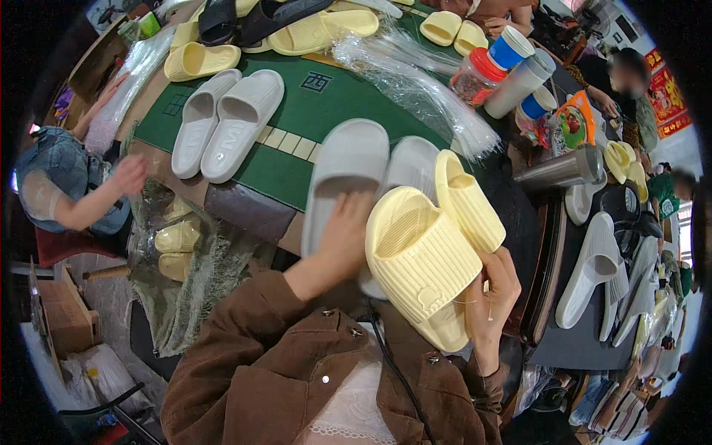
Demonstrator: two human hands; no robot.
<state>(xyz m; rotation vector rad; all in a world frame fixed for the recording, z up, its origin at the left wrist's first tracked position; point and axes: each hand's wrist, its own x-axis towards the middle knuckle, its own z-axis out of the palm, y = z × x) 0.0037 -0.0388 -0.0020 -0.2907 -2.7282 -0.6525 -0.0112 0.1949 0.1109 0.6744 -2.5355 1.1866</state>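
My right hand point(495, 300) grips a pair of pale yellow slide slippers by their toe ends, thumb and fingers closed on them. The nearer yellow slipper point(424, 256) has a ribbed strap with a raised animal outline; its mate point(471, 204) sits behind it to the right. A thin clear thread hangs by my right fingers. At the strap of a grey slipper point(348, 152), my left hand point(343, 231) is blurred, its fingertips reaching the foot opening. The second grey slipper point(412, 165) is partly covered by the yellow pair.
On the green table mat point(289, 96) lie another grey pair point(241, 119), a bundle of clear plastic strands point(423, 81), and yellow and black slippers. Cups and a steel tumbler point(564, 169) stand at right. Grey slippers point(589, 271) lie on a side surface. A co-worker's arm point(104, 196) is at left.
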